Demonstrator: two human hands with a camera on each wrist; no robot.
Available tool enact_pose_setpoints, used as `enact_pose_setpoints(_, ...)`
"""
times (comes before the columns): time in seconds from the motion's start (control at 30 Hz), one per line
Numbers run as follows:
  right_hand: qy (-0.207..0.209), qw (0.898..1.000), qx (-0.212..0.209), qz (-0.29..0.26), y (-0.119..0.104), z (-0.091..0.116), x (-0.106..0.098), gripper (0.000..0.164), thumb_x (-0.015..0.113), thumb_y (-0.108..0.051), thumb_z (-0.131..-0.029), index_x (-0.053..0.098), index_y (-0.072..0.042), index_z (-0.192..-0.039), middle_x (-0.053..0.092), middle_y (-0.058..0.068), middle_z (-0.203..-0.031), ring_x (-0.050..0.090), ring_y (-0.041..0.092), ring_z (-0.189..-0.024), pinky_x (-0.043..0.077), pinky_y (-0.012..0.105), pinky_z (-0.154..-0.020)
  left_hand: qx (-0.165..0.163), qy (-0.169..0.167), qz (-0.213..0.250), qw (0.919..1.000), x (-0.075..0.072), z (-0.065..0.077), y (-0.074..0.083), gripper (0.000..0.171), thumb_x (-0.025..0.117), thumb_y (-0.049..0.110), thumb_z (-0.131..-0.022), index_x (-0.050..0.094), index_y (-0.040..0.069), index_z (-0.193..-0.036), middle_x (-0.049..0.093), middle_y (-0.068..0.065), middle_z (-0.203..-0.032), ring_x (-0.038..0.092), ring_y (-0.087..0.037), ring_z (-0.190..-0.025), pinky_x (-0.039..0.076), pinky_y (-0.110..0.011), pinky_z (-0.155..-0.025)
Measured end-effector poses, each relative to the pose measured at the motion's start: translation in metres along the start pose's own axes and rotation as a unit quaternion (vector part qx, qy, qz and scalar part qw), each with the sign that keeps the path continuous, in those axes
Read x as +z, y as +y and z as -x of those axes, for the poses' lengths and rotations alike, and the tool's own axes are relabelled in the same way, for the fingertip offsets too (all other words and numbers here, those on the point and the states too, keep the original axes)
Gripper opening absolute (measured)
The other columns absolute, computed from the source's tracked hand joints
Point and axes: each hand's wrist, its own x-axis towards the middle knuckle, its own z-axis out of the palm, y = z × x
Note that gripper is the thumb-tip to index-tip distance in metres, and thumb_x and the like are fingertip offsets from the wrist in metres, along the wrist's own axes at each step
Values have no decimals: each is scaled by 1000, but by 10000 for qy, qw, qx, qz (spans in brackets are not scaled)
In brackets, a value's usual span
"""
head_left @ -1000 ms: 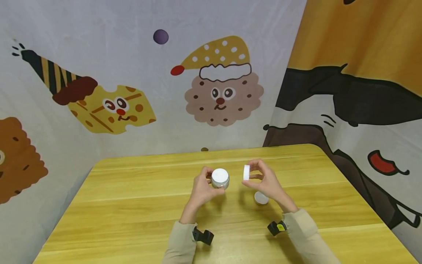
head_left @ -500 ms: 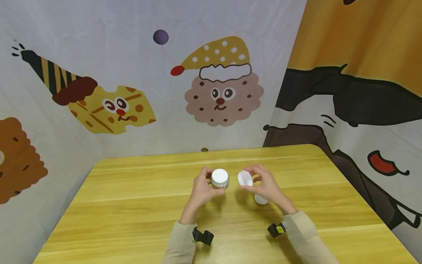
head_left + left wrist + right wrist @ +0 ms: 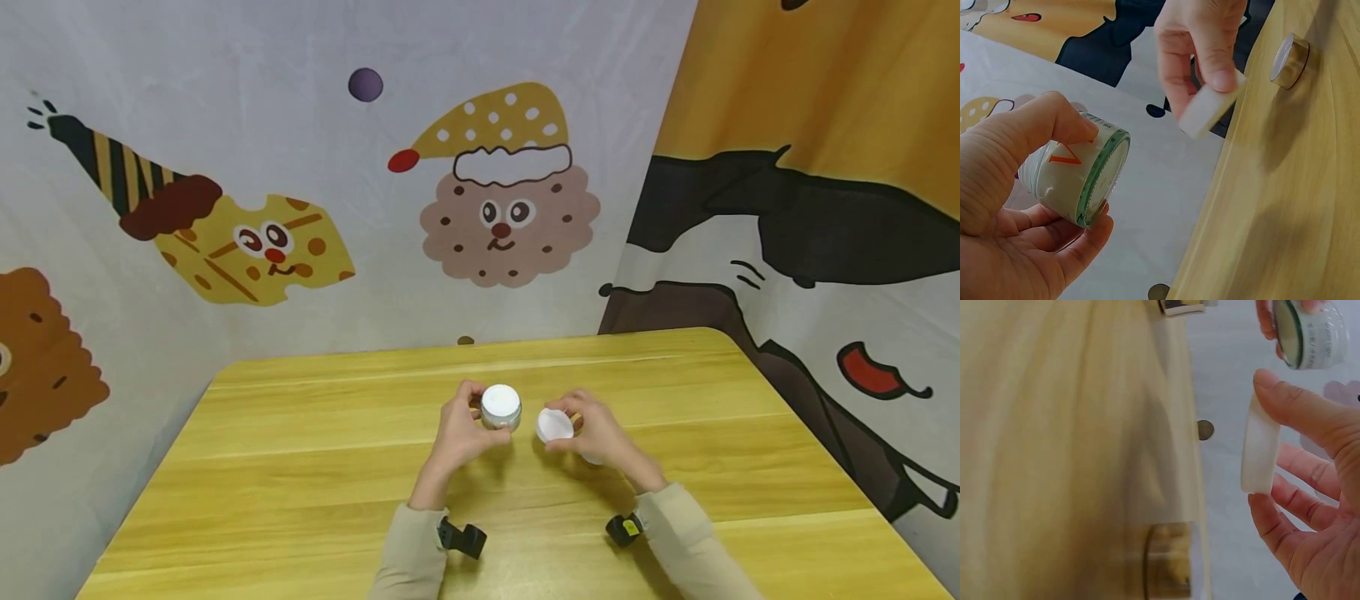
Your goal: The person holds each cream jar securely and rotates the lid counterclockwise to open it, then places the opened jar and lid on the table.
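Note:
My left hand (image 3: 459,429) holds a small glass cream jar (image 3: 500,406) above the table, thumb on one side and fingers on the other. In the left wrist view the jar (image 3: 1075,178) shows orange lettering and a green-edged base. Its top, round and white, faces up in the head view. Just to its right, apart from it, my right hand (image 3: 600,433) pinches a white round lid (image 3: 554,425) by its edge. The right wrist view has this lid (image 3: 1260,450) nearly edge-on between thumb and fingers. A gold-sided round piece with a whitish top (image 3: 1289,60) stands on the table.
The wooden table (image 3: 300,467) reaches back to a cloth (image 3: 375,292) printed with cartoon figures. In the head view my right hand mostly covers the gold-sided piece (image 3: 592,459). A black camera (image 3: 462,540) is strapped to each wrist.
The lid has turned from edge-on to showing its round face. My right hand has come lower and nearer to me, covering most of the gold-sided piece. The left hand and jar stay put.

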Motion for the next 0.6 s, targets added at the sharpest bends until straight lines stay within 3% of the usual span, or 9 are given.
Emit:
enact_pose_setpoints(0.37,-536,9984,168,107,5,5,12,53,87,-15,-61,65,1,-107,57,8,-97,54,21,-84,48,23,-63,-60,-38,-20,10000,1,0,1,55,80,3,-60,51,-2,-106,59,-15,-102,56,-28,-96,50,-43,-81)
enact_pose_setpoints(0.6,-693,9973,46,246,6,7,15,53,87,-18,-61,65,1,-106,58,8,-97,55,21,-87,49,31,-73,-47,-28,-45,10000,1,0,1,53,79,3,-60,51,-2,-106,59,-14,-100,55,-26,-94,50,-43,-81)
